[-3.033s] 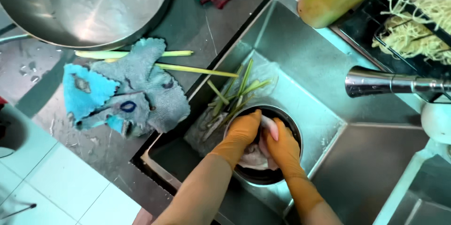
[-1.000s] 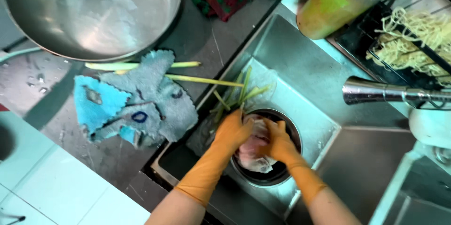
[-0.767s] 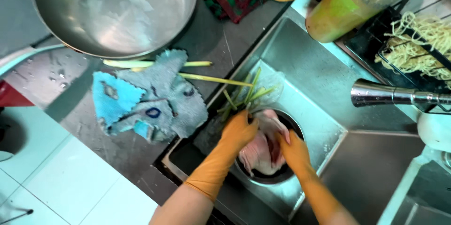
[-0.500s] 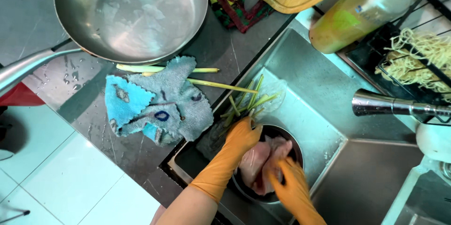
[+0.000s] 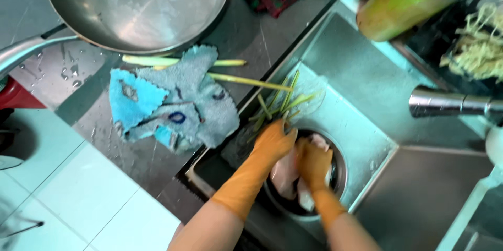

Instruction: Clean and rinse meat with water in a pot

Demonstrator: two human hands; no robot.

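Your left hand has slid off the raw meat onto the bowl's rim — grip loose — while your right hand stays closed on the meat.

**Orange gloves on both hands**

The person is wearing orange rubber gloves on the left hand and the right hand. Each glove is running smooth and close-fitting past the wrist, ending in a plain cuff partway up the forearm. The forearms above are showing no sleeves.

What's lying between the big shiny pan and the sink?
In the head view, a grey and blue cloth and long green stalks lie on the dark counter between the pan and the sink.
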